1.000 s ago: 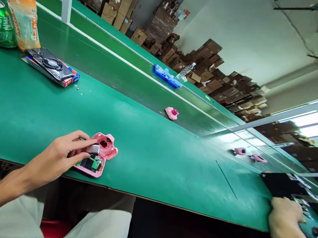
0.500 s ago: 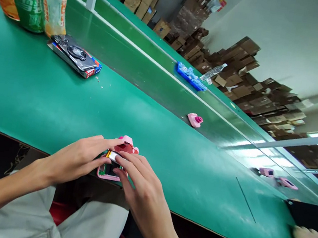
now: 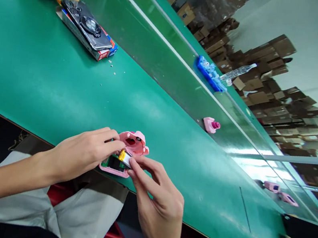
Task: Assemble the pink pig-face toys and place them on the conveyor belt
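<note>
Silver cell point(image 3: 126, 159), yellow at one end, held over the opened pink case point(image 3: 113, 171), close to the front edge of the desk point(image 3: 60, 90).
Right hand point(image 3: 161, 194): grip pinching the cell's bare end between thumb and forefinger. Left hand point(image 3: 89, 150): fingertips bunched by the yellow end; cannot tell whether that grip closes on anything, as the fingers hide it. Risks, judged: (1) any leads at the yellow end could be strained if the hands pull apart; joint out of sight. (2) Cell, held by one end only, could slip and knock the green board point(image 3: 104, 163) in the lower half. (3) Neither hand clearly braces the case; a nudge from a wrist could push it over the edge.
</note>
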`<state>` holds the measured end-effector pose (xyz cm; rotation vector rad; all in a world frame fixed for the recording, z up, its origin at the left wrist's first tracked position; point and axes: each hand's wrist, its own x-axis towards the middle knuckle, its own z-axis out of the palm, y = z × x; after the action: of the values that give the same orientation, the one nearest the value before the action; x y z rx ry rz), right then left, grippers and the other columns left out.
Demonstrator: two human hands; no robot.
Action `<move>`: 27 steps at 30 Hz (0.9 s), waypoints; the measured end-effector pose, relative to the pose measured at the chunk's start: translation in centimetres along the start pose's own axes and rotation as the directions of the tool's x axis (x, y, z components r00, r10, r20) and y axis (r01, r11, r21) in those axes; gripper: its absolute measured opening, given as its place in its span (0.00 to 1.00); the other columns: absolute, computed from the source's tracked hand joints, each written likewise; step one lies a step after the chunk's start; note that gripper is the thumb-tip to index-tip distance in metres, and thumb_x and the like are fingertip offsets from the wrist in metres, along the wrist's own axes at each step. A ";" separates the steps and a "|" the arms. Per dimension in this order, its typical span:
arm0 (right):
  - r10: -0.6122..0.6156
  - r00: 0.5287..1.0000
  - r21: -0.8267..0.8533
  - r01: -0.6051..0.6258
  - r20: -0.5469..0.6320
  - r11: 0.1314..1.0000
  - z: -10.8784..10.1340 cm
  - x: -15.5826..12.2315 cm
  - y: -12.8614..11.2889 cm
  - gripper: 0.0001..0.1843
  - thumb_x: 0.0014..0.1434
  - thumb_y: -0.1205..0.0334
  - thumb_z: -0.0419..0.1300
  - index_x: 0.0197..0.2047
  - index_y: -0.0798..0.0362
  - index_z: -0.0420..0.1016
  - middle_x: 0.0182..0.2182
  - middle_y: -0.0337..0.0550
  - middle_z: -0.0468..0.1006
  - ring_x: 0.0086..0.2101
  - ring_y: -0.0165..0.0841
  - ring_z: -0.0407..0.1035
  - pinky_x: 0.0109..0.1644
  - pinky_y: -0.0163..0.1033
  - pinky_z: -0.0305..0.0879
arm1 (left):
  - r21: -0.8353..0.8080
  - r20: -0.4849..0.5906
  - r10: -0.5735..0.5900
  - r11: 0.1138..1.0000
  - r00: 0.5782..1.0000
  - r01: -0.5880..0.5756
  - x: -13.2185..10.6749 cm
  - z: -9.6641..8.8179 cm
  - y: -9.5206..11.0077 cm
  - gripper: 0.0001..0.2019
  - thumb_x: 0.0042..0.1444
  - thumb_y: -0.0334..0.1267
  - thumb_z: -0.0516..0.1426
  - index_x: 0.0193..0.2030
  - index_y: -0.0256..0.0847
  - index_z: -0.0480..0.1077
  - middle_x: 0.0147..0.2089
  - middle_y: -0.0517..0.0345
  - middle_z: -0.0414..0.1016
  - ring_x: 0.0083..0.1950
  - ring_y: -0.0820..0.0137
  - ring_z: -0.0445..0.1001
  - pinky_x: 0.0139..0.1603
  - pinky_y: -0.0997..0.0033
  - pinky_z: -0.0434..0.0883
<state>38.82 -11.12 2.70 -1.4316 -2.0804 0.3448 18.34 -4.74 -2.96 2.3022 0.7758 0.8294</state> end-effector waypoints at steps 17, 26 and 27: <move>0.038 0.999 0.128 -0.042 0.030 0.991 0.3 -2.9 0.9 0.29 0.63 0.79 0.60 0.60 0.39 0.77 0.47 0.40 0.78 0.45 0.29 0.74 0.46 0.34 0.75 | -0.006 0.051 -0.016 1.000 0.999 0.017 -0.4 -0.1 -0.1 0.13 0.66 0.23 0.51 0.49 0.41 0.71 0.49 0.56 0.75 0.47 0.64 0.76 0.44 0.66 0.73; 0.008 0.998 -0.078 -0.004 0.055 0.997 1.2 -2.4 0.5 0.21 0.64 0.77 0.60 0.54 0.45 0.81 0.45 0.46 0.80 0.45 0.33 0.77 0.47 0.38 0.78 | 0.009 0.012 0.009 1.000 1.000 -0.009 -0.5 0.1 -0.1 0.14 0.68 0.23 0.48 0.49 0.39 0.72 0.49 0.53 0.77 0.48 0.64 0.77 0.49 0.65 0.75; 0.006 0.999 -0.093 -0.001 0.049 0.996 1.3 -2.2 0.4 0.21 0.64 0.77 0.60 0.54 0.46 0.81 0.45 0.46 0.80 0.45 0.34 0.77 0.47 0.38 0.79 | 0.015 0.007 0.014 1.000 1.000 -0.014 -0.5 0.2 -0.1 0.15 0.68 0.24 0.48 0.50 0.39 0.72 0.49 0.53 0.77 0.49 0.64 0.77 0.50 0.65 0.75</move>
<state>38.95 -12.86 0.74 -1.4947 -2.1591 0.2912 18.10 -5.07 -3.30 2.3253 0.7666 0.8233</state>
